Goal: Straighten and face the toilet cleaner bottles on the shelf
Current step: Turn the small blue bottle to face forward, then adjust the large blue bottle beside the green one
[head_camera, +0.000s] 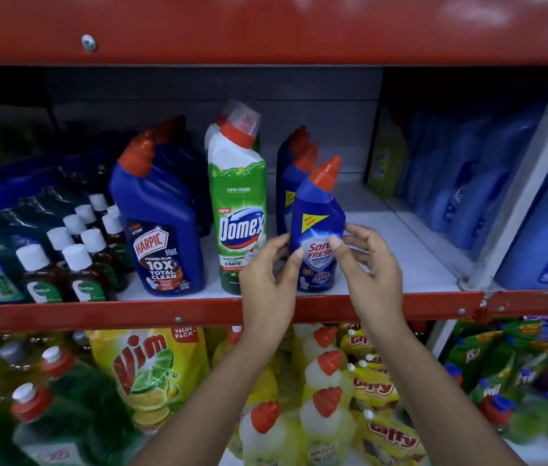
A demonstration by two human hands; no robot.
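left hand [270, 274] + right hand [368, 260] both grasp Sani Fresh bottle [318, 227] | upright, label forward | beside Domex bottle [237, 203]

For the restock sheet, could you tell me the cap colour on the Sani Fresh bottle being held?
Red-orange, on the blue Sani Fresh bottle; the head view shows it.

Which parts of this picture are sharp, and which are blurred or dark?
Head view: the Sani Fresh bottle between both hands, the Harpic bottle and the Domex bottle read sharply; the pale blue bottles at right blur; the far left is dark; the shelf edges bow.
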